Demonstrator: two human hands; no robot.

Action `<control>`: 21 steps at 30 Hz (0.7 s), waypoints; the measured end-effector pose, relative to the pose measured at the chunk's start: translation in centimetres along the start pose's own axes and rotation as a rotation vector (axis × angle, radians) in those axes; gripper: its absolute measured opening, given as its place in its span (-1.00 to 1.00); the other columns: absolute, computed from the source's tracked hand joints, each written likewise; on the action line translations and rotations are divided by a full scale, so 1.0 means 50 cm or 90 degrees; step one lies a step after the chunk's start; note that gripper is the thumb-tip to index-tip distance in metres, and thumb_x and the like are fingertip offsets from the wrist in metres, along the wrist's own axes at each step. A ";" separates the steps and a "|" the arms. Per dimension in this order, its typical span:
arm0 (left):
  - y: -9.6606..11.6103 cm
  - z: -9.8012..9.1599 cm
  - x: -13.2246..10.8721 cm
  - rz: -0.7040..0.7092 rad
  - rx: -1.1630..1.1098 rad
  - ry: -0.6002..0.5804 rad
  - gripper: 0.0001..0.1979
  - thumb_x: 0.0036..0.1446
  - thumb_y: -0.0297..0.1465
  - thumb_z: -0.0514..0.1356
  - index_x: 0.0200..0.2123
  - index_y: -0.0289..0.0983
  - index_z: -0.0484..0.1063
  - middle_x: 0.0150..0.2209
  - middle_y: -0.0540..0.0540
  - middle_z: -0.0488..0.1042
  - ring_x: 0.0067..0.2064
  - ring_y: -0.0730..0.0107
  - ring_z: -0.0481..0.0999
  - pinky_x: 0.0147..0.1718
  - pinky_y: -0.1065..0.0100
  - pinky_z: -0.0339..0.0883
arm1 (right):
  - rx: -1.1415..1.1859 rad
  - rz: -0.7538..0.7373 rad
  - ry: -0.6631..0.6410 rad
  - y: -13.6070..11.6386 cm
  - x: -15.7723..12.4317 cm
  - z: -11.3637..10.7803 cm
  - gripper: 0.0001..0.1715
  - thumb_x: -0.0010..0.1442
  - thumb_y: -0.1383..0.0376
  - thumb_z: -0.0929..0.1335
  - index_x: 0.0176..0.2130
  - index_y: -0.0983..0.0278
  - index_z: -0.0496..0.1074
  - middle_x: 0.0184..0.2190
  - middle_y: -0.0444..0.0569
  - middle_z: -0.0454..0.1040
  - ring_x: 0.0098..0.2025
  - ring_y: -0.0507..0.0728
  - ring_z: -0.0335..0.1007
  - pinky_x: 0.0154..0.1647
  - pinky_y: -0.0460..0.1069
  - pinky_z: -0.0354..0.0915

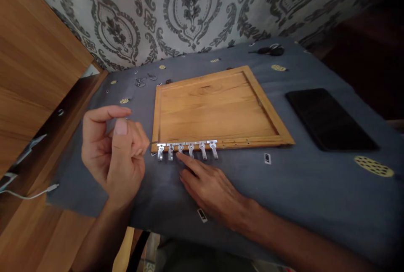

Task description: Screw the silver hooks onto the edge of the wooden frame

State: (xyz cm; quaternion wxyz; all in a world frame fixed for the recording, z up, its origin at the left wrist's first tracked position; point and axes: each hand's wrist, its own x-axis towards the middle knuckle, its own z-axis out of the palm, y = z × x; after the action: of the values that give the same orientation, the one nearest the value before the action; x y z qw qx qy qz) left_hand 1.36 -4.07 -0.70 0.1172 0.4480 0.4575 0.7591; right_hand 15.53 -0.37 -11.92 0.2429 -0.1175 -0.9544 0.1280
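A wooden framed panel (205, 112) lies on the blue-grey cloth. Along its near edge, toward the left, sits a row of several silver metal hooks (191, 150) with small fixing plates. My left hand (115, 150) is raised left of the panel, its fingers curled in and the index finger bent over the thumb. A thin dark line shows between its curled fingers and the leftmost hook; whether the hand holds it is unclear. My right hand (211, 185) rests low in front, index finger stretched to one of the middle hooks, with nothing visible in its grasp.
A black tablet-like slab (330, 118) lies right of the panel. Keys with a black fob (271, 49) are at the back right. Small wire-like items (145, 79) lie back left. A white cable (34, 194) and wooden cabinet (41, 32) border the left; patterned wall (189, 11) stands behind.
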 end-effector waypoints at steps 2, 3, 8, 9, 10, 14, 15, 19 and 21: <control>-0.003 -0.002 -0.002 -0.005 0.000 -0.002 -0.94 0.29 -0.45 0.20 -0.26 -0.22 0.46 -0.66 0.13 0.04 -0.64 0.58 -0.03 -0.61 0.35 -0.09 | -0.010 0.002 0.001 0.001 0.001 0.000 -0.80 0.31 0.48 0.27 -0.31 0.35 0.46 0.14 0.28 0.46 -0.10 0.24 0.58 -0.23 0.07 0.56; -0.005 -0.003 -0.003 -0.008 -0.001 -0.003 -0.95 0.29 -0.45 0.20 -0.26 -0.22 0.46 -0.66 0.13 0.05 -0.64 0.58 -0.01 -0.61 0.35 -0.09 | -0.013 0.003 -0.001 0.001 0.001 -0.001 -0.80 0.31 0.47 0.27 -0.31 0.34 0.46 0.14 0.27 0.47 -0.09 0.23 0.58 -0.23 0.06 0.57; -0.012 -0.006 -0.006 -0.018 -0.018 -0.019 -0.94 0.31 -0.46 0.18 -0.25 -0.23 0.45 -0.66 0.13 0.08 -0.64 0.58 0.02 -0.61 0.36 -0.04 | -0.013 0.003 -0.012 0.000 0.002 -0.006 -0.81 0.31 0.46 0.29 -0.32 0.35 0.46 0.14 0.27 0.48 -0.10 0.22 0.59 -0.18 0.06 0.57; -0.015 -0.007 -0.006 -0.020 -0.020 -0.024 -0.94 0.31 -0.46 0.17 -0.24 -0.24 0.45 -0.66 0.13 0.08 -0.63 0.58 0.02 -0.61 0.36 -0.03 | -0.012 0.003 -0.011 0.000 0.002 -0.007 -0.81 0.31 0.46 0.29 -0.32 0.35 0.46 0.14 0.27 0.48 -0.10 0.22 0.60 -0.18 0.07 0.57; -0.017 -0.008 -0.006 -0.022 -0.023 -0.030 -0.93 0.32 -0.46 0.17 -0.24 -0.24 0.45 -0.66 0.13 0.09 -0.64 0.58 0.03 -0.61 0.37 -0.02 | -0.011 0.002 -0.010 0.000 0.002 -0.006 -0.81 0.31 0.46 0.29 -0.32 0.35 0.46 0.13 0.28 0.48 -0.11 0.23 0.60 -0.19 0.07 0.57; -0.024 -0.010 -0.005 -0.012 -0.029 -0.060 -0.94 0.32 -0.46 0.17 -0.23 -0.27 0.44 -0.66 0.14 0.11 -0.65 0.59 0.05 -0.63 0.39 -0.01 | -0.011 -0.003 0.005 -0.001 0.002 -0.005 -0.81 0.29 0.47 0.29 -0.32 0.36 0.47 0.11 0.27 0.50 -0.11 0.24 0.60 -0.22 0.07 0.58; -0.025 -0.009 -0.006 -0.007 -0.030 -0.066 -0.94 0.32 -0.46 0.16 -0.23 -0.28 0.44 -0.66 0.14 0.11 -0.65 0.58 0.06 -0.63 0.40 -0.01 | -0.010 -0.006 0.010 -0.001 0.003 -0.005 -0.81 0.29 0.48 0.28 -0.32 0.36 0.47 0.11 0.27 0.50 -0.12 0.24 0.60 -0.23 0.07 0.58; -0.026 -0.005 -0.007 -0.023 -0.031 -0.056 -0.92 0.32 -0.48 0.15 -0.24 -0.26 0.45 -0.66 0.13 0.12 -0.64 0.57 0.05 -0.62 0.39 -0.01 | -0.014 -0.008 0.006 0.000 0.003 -0.008 -0.79 0.27 0.50 0.27 -0.34 0.35 0.47 0.11 0.25 0.50 -0.12 0.23 0.60 -0.22 0.07 0.58; -0.026 -0.003 -0.008 -0.033 -0.032 -0.048 -0.91 0.32 -0.49 0.14 -0.24 -0.26 0.45 -0.66 0.13 0.11 -0.64 0.57 0.04 -0.61 0.37 -0.01 | -0.014 -0.010 -0.001 0.001 0.003 -0.009 -0.80 0.25 0.51 0.28 -0.33 0.35 0.47 0.12 0.25 0.49 -0.11 0.24 0.59 -0.21 0.08 0.58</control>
State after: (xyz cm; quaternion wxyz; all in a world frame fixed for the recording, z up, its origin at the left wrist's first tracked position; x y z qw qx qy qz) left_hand 1.19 -3.68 -1.99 0.1651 0.4613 0.4449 0.7497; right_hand 15.64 -0.21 -11.46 0.2421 -0.1124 -0.9568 0.1155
